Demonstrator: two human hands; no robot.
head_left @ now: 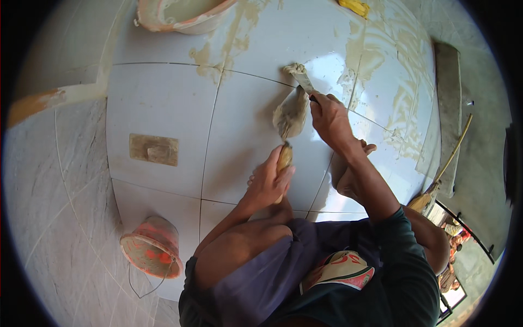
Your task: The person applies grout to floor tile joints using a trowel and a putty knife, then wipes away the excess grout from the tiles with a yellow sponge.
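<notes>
My left hand (268,177) is wrapped round the wooden handle of a trowel (292,117), whose blade is smeared with wet grout or mortar. In my right hand (331,119) is a putty knife (303,82), gripped by its dark handle. A lump of the paste (295,68) clings to the knife's far end. The knife sits just above the trowel blade, close to it; whether they touch I cannot tell. Both tools are over large white floor tiles (158,103), with dark joints between them. My bare foot (348,180) shows beside my right forearm.
A tub (185,24) of pale slurry stands at the far left. A wooden float (153,149) lies on the tiles, and an orange bucket (152,248) leans nearer. Smeared paste (395,82) covers tiles at the right, below a yellow item (354,7). A broom (425,199) lies at right.
</notes>
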